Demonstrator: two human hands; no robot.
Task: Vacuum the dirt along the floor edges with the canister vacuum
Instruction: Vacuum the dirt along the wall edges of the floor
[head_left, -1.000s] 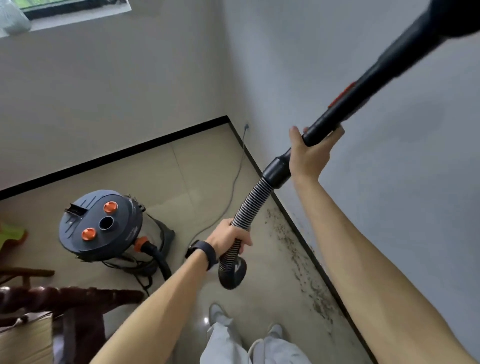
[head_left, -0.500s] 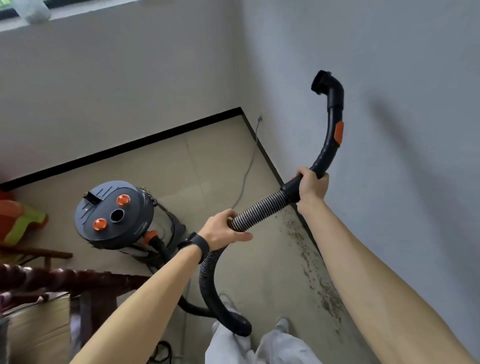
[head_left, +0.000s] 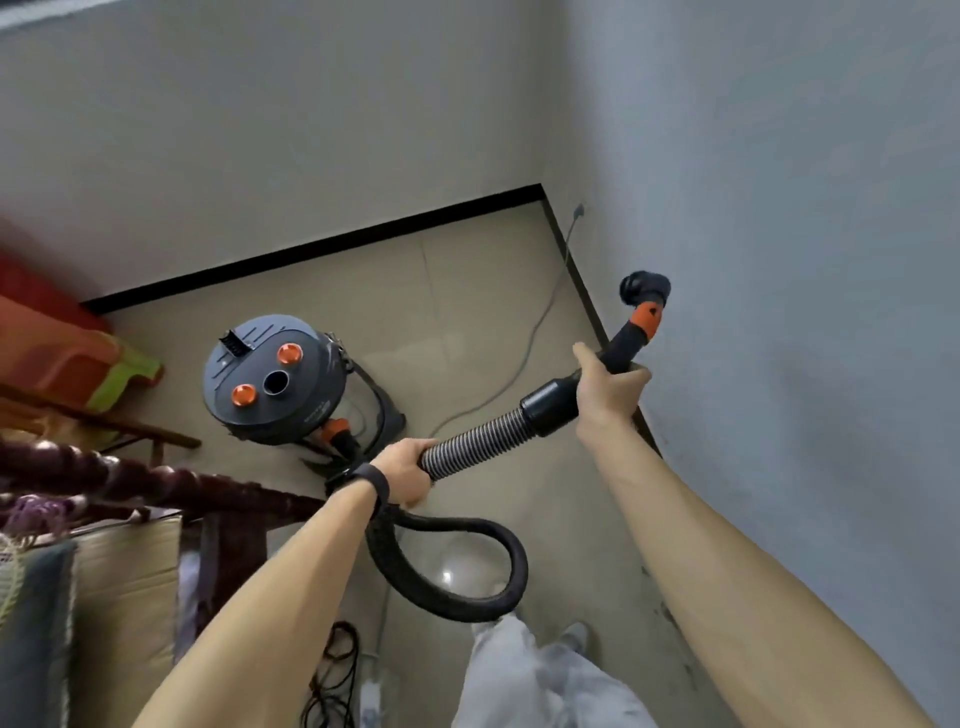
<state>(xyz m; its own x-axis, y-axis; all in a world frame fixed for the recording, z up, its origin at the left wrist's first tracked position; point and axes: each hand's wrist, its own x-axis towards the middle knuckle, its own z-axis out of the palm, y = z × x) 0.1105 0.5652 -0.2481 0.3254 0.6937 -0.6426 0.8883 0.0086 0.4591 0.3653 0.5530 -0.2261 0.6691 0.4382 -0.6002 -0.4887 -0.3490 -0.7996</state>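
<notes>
Since half a second ago the curved black plastic handle tube with its orange slider (head_left: 638, 332) has dropped, and its open end now sits close to the grey wall (head_left: 779, 260). The ribbed grey-and-black hose (head_left: 475, 441) now loops low in front of the legs in pale trousers (head_left: 540, 675).

The right forearm covers most of the floor edge, so of the dirt only a few dark specks (head_left: 670, 618) show beside the black skirting strip (head_left: 311, 254). The orange and green plastic object (head_left: 78, 358) at far left is blurred and cut off. Where the hose meets the round dark-grey canister vacuum with two orange knobs (head_left: 275, 379) is partly hidden behind the left wrist and its black wristband (head_left: 376, 480).

The right hand (head_left: 610, 395) curls round the handle tube just above the black cuff. The left hand (head_left: 402, 470) grips the ribbed hose further down. The canister stands on the beige tiled floor (head_left: 467, 312) near the room's corner, well apart from the dirt, beside a dark turned wooden rail (head_left: 130, 478). A thin grey cord (head_left: 524, 353) trails from it to the wall.
</notes>
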